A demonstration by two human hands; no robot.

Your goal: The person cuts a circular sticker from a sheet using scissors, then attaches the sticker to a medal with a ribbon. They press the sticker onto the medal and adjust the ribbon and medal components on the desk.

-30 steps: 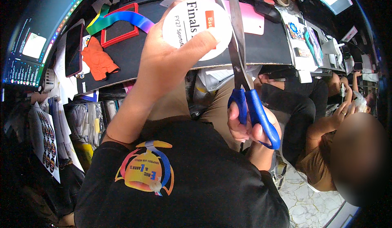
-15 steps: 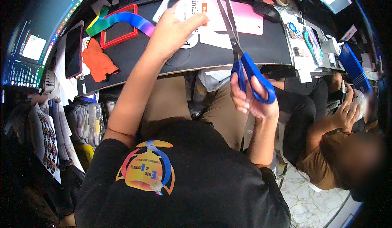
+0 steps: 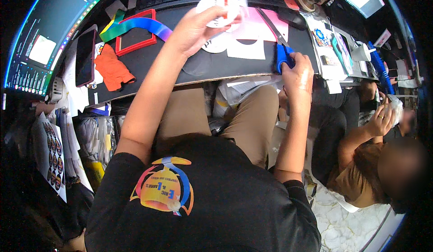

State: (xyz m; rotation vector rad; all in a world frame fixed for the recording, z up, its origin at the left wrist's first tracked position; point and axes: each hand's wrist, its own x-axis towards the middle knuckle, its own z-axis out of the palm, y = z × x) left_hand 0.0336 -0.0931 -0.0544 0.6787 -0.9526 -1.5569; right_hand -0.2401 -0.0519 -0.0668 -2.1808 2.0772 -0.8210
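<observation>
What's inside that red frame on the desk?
A dark surface shows inside the red frame. The rainbow ribbon crosses over it, so whatever lies directly beneath the ribbon can't be seen.

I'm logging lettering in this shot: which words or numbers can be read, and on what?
I won't copy wording; lettering stands on:
White disc in the left hand: partly covered, blurred.
Second white disc: only a few letters show.
Black shirt: readable words on its colourful print, upside down.
Left monitor: lines too small to read.

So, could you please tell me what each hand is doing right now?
Left hand: closed, holding a round white disc.
Right hand: closed, holding blue-handled scissors by the handles.
</observation>
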